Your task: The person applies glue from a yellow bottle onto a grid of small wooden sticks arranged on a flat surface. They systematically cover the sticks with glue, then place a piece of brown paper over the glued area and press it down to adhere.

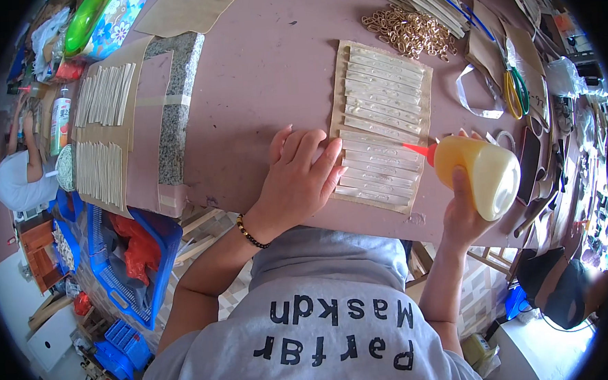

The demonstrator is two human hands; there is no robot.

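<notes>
Mauve worktop (263,68), strips (384,103) on card (337,85)
Right grip (462,213) holds squeeze bottle (466,162), apparently aiming; loosely curled left grip (296,175) perhaps steadies card.

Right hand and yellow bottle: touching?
Touching. The head view shows the right hand wrapped around the yellow bottle, thumb against its near side.

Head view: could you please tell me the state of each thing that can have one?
Squeeze bottle: tilted, red nozzle toward the strips
Right hand: closed around the bottle
Left hand: fingers bent, by the card's left edge
Strips: laid side by side
Gold rings: loose heap
Scissors: lying down, blades unclear
Blue basket: uncovered, red bag inside
</notes>
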